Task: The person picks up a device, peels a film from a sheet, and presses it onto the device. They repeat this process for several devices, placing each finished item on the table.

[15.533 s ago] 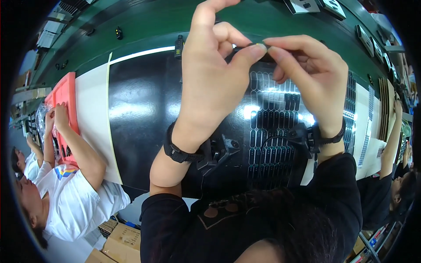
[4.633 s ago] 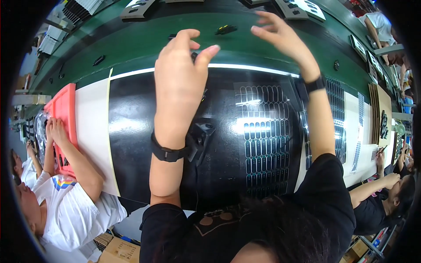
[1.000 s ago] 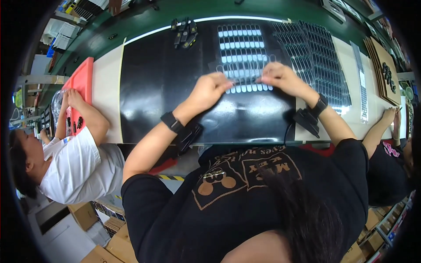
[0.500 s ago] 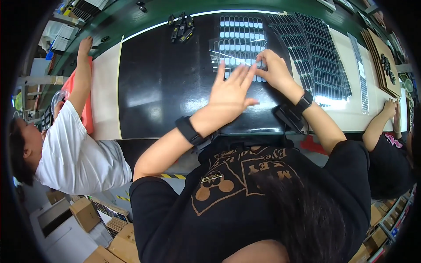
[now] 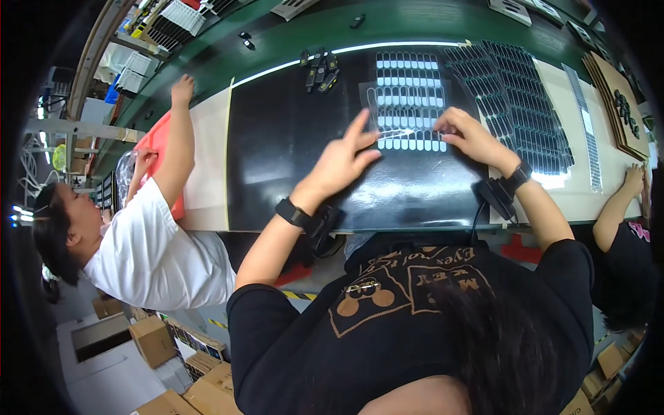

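Observation:
A clear sheet of pale oval stickers (image 5: 408, 100) lies on the black mat (image 5: 290, 166) in front of me. Over its lower rows stretches a shiny clear film (image 5: 395, 132), its edge catching the light. My right hand (image 5: 477, 140) has thumb and forefinger closed on the film's right end. At the left end is my left hand (image 5: 339, 162), fingers spread, the tips beside or just touching the film; contact is hard to tell. Each wrist wears a black band.
Dark-outlined sticker sheets (image 5: 526, 104) overlap to the right. Small black devices (image 5: 320, 70) are piled at the mat's far edge. Cardboard sheets (image 5: 612, 104) with black parts stand far right. A co-worker in white (image 5: 159, 256) reaches over a red bin (image 5: 160, 135) at left; another person's arm (image 5: 615, 211) is at right.
My left hand has drawn back left from over the sticker sheet, uncovering its lower rows. The right hand stays pinched at the sheet's right side. The whole view has shifted.

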{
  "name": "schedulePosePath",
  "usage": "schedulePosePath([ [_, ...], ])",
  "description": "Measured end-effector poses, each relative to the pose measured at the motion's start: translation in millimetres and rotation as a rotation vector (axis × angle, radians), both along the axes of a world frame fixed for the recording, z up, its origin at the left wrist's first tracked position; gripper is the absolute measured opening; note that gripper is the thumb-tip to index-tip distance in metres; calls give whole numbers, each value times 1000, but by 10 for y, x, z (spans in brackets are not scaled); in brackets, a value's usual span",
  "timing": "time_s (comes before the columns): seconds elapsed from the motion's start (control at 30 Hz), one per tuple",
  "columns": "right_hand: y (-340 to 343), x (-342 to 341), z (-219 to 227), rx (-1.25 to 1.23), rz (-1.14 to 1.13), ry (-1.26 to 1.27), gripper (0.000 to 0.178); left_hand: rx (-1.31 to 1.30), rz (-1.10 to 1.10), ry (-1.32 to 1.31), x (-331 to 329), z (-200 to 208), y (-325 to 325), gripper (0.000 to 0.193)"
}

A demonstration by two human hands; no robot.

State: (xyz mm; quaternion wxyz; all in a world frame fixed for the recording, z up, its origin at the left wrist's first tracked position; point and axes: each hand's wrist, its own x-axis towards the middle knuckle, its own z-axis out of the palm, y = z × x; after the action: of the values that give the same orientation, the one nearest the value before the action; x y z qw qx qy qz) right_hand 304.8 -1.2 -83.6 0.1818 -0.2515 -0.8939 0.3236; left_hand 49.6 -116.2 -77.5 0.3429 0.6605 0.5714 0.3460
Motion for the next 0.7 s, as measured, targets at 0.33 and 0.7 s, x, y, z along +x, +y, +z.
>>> schedulePosePath([
  [0.33, 30, -39, 369, -603, -102, 318, 15, 363, 86, 55, -138, -87, 359, 16],
  [0.7, 344, -5, 37, -349, -146, -18, 21, 44, 237, -64, 68, -225, 515, 10],
])
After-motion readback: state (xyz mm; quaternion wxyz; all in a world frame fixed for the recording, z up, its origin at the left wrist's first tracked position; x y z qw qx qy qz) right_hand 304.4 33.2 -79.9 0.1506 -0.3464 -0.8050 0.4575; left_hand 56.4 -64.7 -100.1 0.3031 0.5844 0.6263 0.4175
